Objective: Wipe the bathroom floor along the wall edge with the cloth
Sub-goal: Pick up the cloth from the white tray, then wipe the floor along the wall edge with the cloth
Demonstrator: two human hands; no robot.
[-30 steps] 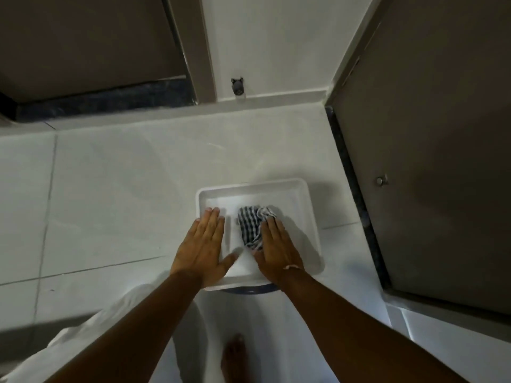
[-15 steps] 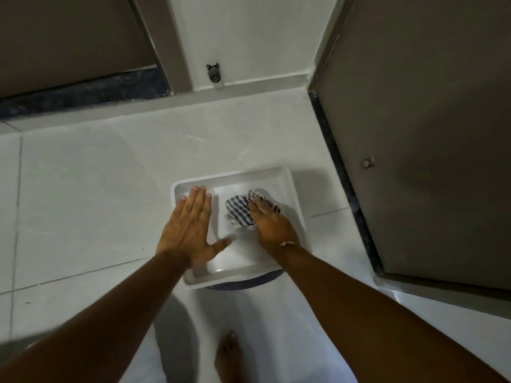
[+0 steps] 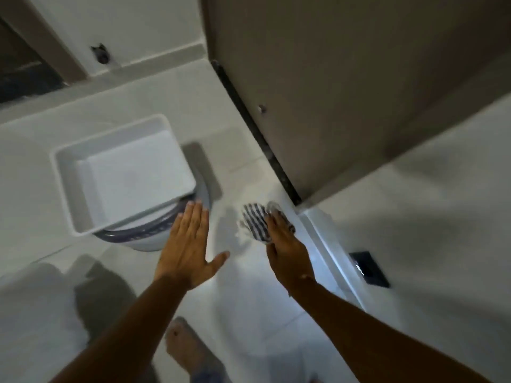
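The checked blue-and-white cloth (image 3: 255, 223) is bunched under the fingers of my right hand (image 3: 287, 250), close to the white skirting (image 3: 326, 244) at the foot of the right wall. Whether the cloth touches the pale tiled floor (image 3: 249, 286) I cannot tell; the frame is blurred. My left hand (image 3: 190, 248) hovers flat with fingers spread and nothing in it, just right of the white tray (image 3: 63, 189).
The white tray rests on a bucket with a blue rim (image 3: 143, 236) at the left. A dark door (image 3: 318, 92) with a black threshold strip (image 3: 260, 139) stands at the right. A black plate (image 3: 369, 269) sits on the right wall. My bare foot (image 3: 188, 346) is below.
My right hand lifted the cloth out of the tray and carried it right toward the wall edge. My left hand left the tray. The view swung right.
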